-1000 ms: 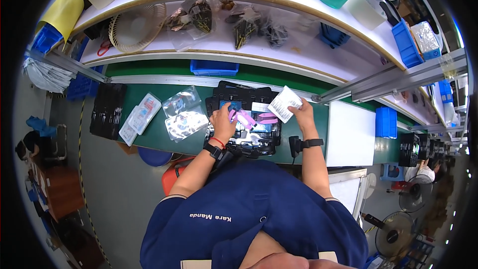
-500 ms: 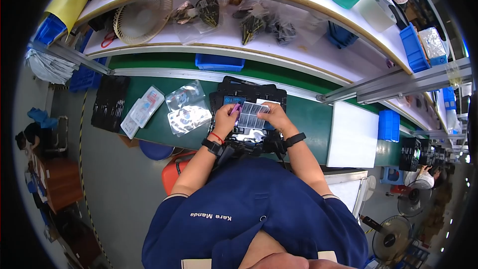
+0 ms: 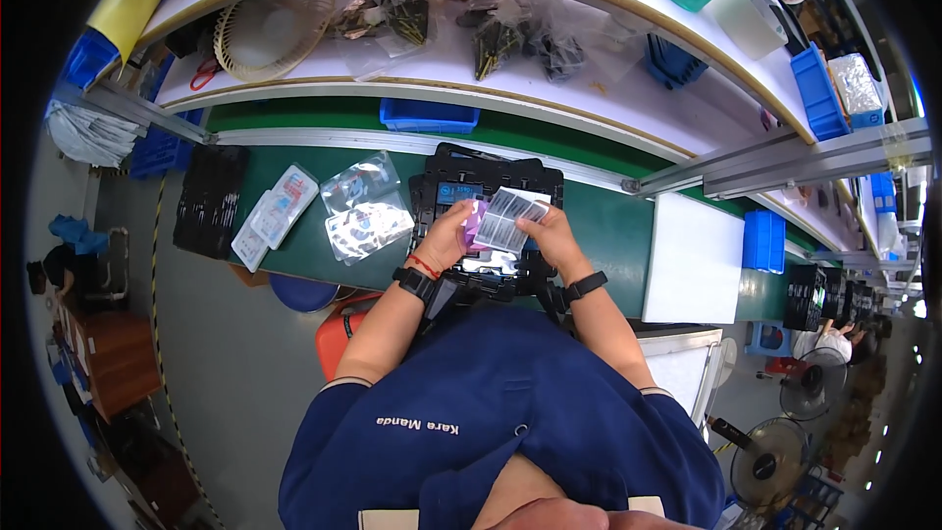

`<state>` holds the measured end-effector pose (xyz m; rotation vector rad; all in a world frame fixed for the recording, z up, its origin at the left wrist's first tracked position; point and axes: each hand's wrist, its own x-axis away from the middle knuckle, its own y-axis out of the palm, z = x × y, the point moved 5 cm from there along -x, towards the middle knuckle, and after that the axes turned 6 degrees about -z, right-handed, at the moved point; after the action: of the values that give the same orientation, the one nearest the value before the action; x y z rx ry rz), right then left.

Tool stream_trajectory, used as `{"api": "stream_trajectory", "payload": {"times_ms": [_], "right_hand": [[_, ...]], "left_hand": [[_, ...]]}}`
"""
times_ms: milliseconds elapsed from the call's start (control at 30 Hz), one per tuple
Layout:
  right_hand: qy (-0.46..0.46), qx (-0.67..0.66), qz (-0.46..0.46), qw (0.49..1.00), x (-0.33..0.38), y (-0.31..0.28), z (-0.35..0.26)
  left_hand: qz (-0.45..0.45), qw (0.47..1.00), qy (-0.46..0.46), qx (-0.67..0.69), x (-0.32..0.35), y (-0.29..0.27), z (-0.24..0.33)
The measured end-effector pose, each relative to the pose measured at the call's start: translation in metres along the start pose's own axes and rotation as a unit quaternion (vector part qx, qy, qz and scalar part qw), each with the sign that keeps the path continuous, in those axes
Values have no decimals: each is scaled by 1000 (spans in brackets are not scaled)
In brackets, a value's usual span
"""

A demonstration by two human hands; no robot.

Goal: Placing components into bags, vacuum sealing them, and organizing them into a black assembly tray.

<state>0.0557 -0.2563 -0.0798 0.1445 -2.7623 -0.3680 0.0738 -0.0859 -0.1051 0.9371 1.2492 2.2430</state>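
My left hand (image 3: pixel 444 238) grips the edge of a thin purple sheet (image 3: pixel 476 220). My right hand (image 3: pixel 557 238) pinches a greyish flat panel (image 3: pixel 507 222) marked with pale lines into several strips; whether it is a sheet of strips or a shallow case I cannot make out. Purple sheet and panel overlap between my hands, the panel tilted. Both are held over a black plastic frame (image 3: pixel 496 168) on the green bench, which has a blue patch and a shiny silvery part near its front.
Clear plastic film sheets (image 3: pixel 366 226) and white printed packs (image 3: pixel 280 211) lie to the left, beside stacked black trays (image 3: pixel 211 198). A white board (image 3: pixel 695 260) is on the right, near a blue bin (image 3: pixel 763 241). A shelf (image 3: pixel 608 108) with bagged parts spans the back.
The panel has tilted and shifted slightly, and more of the purple sheet shows beside it. My left hand has opened out a little along the sheet. The view has shifted slightly.
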Motion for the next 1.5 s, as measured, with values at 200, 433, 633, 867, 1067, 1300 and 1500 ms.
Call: {"api": "stream_trajectory", "payload": {"times_ms": [200,433,633,867,1067,1300,1500], "right_hand": [[-58,79,-36,995,30,13,12],[-15,-64,12,998,40,3,1],[-50,-67,117,990,43,-70,-18],[-39,-69,120,990,47,-116,-29],[-10,-57,138,989,46,-127,-22],[-9,-17,104,994,32,-122,-30],[7,81,55,995,-1,-113,-43]], "left_hand": [[-41,989,-61,-127,18,-6,-21],[-40,992,-63,-99,23,2,-35],[5,962,-29,-272,19,18,-26],[5,686,124,-717,-33,72,-34],[104,555,120,-817,-55,73,-52],[79,470,212,-853,-50,78,-52],[54,547,194,-813,-36,80,-49]]}}
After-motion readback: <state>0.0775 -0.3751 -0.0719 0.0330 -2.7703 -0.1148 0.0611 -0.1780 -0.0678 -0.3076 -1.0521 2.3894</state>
